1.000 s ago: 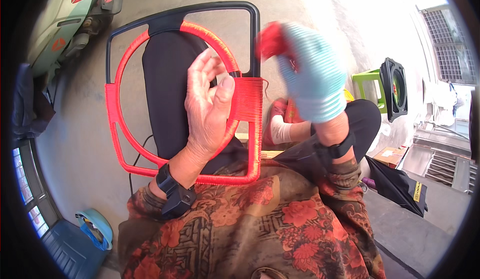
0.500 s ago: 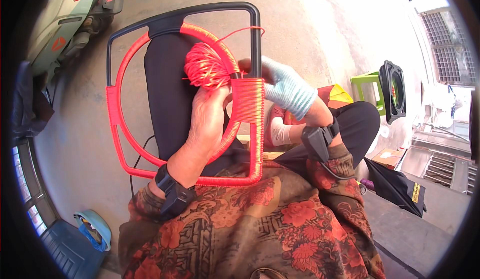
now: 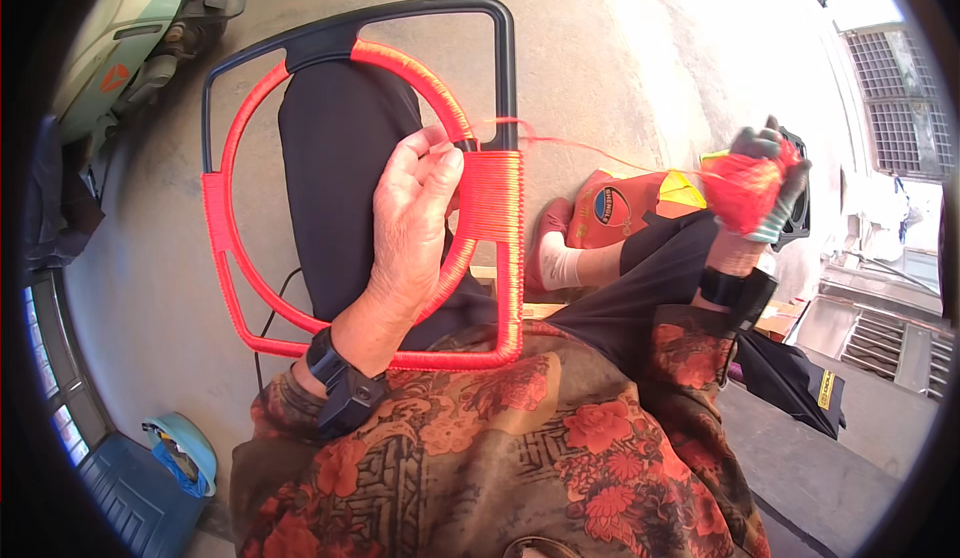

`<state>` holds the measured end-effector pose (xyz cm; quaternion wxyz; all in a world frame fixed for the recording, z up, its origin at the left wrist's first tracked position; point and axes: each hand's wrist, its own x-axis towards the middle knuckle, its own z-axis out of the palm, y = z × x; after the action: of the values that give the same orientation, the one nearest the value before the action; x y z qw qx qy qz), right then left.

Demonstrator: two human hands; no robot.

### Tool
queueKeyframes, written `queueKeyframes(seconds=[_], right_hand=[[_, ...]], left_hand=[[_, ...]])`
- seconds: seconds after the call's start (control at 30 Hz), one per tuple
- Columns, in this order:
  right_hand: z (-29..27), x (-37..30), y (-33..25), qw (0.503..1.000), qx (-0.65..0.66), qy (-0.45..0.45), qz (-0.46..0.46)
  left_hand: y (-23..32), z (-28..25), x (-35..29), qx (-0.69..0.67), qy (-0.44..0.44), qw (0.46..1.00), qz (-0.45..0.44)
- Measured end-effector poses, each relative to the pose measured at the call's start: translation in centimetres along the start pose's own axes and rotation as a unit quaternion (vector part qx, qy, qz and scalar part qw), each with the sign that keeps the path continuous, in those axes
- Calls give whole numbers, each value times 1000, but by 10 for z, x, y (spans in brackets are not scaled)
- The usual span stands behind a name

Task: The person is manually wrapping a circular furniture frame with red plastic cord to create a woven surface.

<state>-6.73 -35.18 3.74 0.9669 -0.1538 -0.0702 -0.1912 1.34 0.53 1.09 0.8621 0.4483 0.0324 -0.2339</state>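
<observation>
A black frame [image 3: 506,68] with an inner ring stands tilted over my lap, much of it wrapped in tight red cord [image 3: 495,198]. My bare left hand [image 3: 408,223] is closed on the ring's right side, thumb and fingers at the edge of the wrapped block. Out to the right, my right hand [image 3: 792,193], in a striped glove with dark fingertips, grips a bundle of red cord [image 3: 740,196], slightly blurred. From the bundle, a strand [image 3: 600,151] runs left to the frame's right bar, just above the wrapping.
A red bag [image 3: 615,203] lies by my foot. Behind my right hand, another black frame [image 3: 797,223] is partly hidden. A dark folded umbrella-like bundle [image 3: 795,383] lies at the right. A scooter [image 3: 135,38] stands far left; a light-blue bowl [image 3: 185,448] sits lower left.
My right hand has moved from behind the frame out to the right, carrying the cord bundle that was inside the ring. The strand is now drawn out. My left hand keeps its place.
</observation>
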Motion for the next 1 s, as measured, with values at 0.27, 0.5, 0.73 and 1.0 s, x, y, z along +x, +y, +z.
queueKeyframes(seconds=[0.27,0.5,0.73,1.0], right_hand=[[24,-13,113,897,-391,152,139],[23,-11,159,827,-449,83,328],[44,-3,165,963,-124,-40,238],[73,-17,142,942,-267,101,178]], left_hand=[[-3,-4,-2,-14,2,1000,6],[-2,-2,-1,-25,0,1000,3],[-7,2,-1,5,-2,1000,9],[-6,-3,-4,-16,-39,999,-32]])
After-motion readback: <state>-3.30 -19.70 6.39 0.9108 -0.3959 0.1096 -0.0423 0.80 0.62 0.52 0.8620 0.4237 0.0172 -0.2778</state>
